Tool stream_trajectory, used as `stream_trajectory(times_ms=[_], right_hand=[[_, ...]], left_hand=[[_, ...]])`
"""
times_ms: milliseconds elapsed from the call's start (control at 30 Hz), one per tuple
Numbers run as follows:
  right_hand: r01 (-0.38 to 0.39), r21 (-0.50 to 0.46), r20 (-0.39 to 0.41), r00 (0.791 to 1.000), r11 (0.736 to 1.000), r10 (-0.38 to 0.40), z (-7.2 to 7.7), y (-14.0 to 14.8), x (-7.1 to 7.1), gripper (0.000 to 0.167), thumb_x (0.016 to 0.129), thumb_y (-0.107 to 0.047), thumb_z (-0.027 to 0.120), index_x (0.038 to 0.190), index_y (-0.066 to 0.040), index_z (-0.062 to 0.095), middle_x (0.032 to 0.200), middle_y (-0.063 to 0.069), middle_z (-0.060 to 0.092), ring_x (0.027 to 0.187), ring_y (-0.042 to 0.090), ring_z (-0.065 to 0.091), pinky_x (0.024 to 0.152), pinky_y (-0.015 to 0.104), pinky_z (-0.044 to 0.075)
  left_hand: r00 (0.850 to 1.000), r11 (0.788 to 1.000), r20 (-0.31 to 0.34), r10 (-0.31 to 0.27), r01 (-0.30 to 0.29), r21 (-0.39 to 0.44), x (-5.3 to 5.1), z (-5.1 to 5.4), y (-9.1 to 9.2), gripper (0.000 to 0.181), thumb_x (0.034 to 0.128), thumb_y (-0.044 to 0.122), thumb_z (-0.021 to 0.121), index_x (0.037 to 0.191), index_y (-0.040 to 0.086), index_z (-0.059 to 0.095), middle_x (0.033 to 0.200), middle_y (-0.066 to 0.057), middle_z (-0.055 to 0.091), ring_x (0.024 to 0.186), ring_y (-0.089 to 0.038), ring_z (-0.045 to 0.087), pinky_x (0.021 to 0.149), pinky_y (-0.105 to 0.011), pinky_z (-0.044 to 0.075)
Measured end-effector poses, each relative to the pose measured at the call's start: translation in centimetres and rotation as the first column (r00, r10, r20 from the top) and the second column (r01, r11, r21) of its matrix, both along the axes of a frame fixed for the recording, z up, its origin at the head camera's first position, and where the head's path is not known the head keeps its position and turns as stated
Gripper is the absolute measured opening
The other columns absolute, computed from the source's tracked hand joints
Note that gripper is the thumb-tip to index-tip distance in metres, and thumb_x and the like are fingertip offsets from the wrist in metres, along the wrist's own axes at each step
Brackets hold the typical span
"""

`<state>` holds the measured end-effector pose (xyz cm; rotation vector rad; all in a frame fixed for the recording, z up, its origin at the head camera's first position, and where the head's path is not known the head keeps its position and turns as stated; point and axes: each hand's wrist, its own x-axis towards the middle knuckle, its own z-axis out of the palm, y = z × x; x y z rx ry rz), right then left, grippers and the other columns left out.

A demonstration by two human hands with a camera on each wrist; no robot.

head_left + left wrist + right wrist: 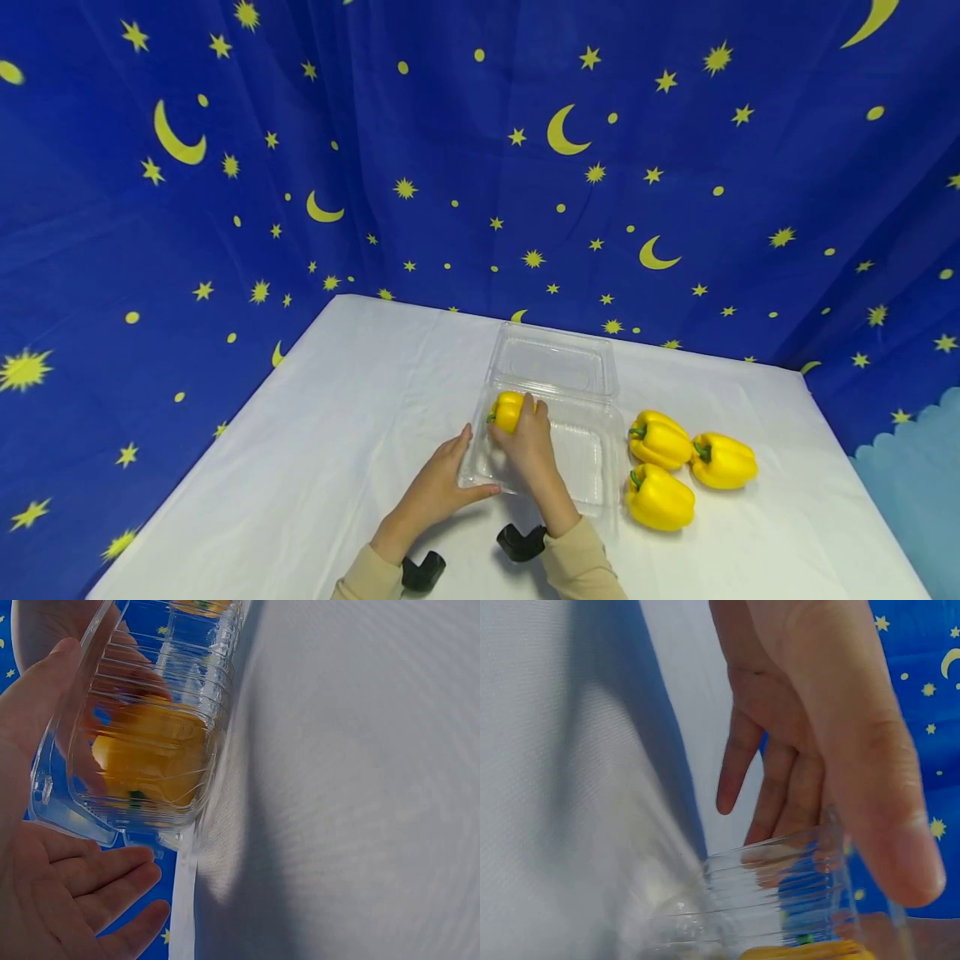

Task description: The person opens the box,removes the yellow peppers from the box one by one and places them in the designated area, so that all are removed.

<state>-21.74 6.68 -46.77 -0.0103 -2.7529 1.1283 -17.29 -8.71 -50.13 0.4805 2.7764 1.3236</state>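
My right hand grips a yellow bell pepper in the back left corner of an open clear plastic clamshell container. My left hand stands at the container's front left corner, fingers straight along the left side and thumb at the near edge. Through the clear wall, the left wrist view shows the pepper with its green stem. The left hand fills much of the right wrist view; only a sliver of pepper and the right hand's edge appear at the bottom.
Three more yellow bell peppers lie to the container's right. Its lid lies folded back behind it. A black device sits at each wrist. White cloth covers the table; a blue star-patterned curtain stands behind.
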Motion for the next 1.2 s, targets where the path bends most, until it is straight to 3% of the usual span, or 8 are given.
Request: stream_trajectory(times_ms=[200, 633, 867, 1200], right_hand=[[0.01, 0.011, -0.029, 1.0, 1.0, -0.01, -0.3, -0.2, 0.2, 0.08, 0.075, -0.023, 0.079, 0.131, 0.016, 0.038, 0.118, 0.036, 0.046, 0.098, 0.047, 0.056, 0.081, 0.056, 0.052], [0.042, -0.026, -0.027, 0.999, 0.999, -0.042, -0.4, -0.2, -0.2, 0.077, 0.07, -0.018, 0.081, 0.128, 0.014, 0.042, 0.111, 0.034, 0.051, 0.092, 0.044, 0.059, 0.078, 0.051, 0.055], [0.053, -0.023, 0.005, 0.999, 0.998, -0.053, -0.2, 0.2, -0.3, 0.08, 0.07, -0.019, 0.082, 0.129, 0.017, 0.043, 0.113, 0.034, 0.053, 0.092, 0.04, 0.062, 0.081, 0.049, 0.056], [0.055, -0.059, -0.012, 0.998, 0.997, -0.056, -0.4, 0.7, -0.6, 0.077, 0.065, -0.017, 0.085, 0.127, 0.014, 0.05, 0.114, 0.032, 0.057, 0.092, 0.036, 0.062, 0.083, 0.047, 0.056]], left_hand=[[1.0, 1.0, 0.006, 0.0, 0.0, -0.006, 0.1, 0.1, 0.0, 0.106, 0.0746, 0.056, 0.072, 0.148, -0.005, 0.025, 0.145, -0.027, 0.04, 0.132, -0.04, 0.043, 0.109, -0.052, 0.039], [1.0, 1.0, -0.01, -0.002, 0.002, -0.006, 0.2, 0.1, 0.1, 0.108, 0.0748, 0.058, 0.071, 0.147, -0.007, 0.024, 0.145, -0.027, 0.04, 0.132, -0.04, 0.043, 0.109, -0.052, 0.039], [1.0, 1.0, -0.017, -0.004, 0.004, -0.01, 0.2, 0.1, 0.1, 0.108, 0.0749, 0.058, 0.071, 0.147, -0.006, 0.024, 0.145, -0.027, 0.04, 0.132, -0.04, 0.043, 0.108, -0.052, 0.04], [1.0, 1.0, -0.012, -0.004, 0.004, -0.016, 0.1, 0.0, 0.1, 0.109, 0.0763, 0.059, 0.07, 0.149, -0.004, 0.019, 0.15, -0.025, 0.035, 0.135, -0.039, 0.039, 0.11, -0.053, 0.037]])
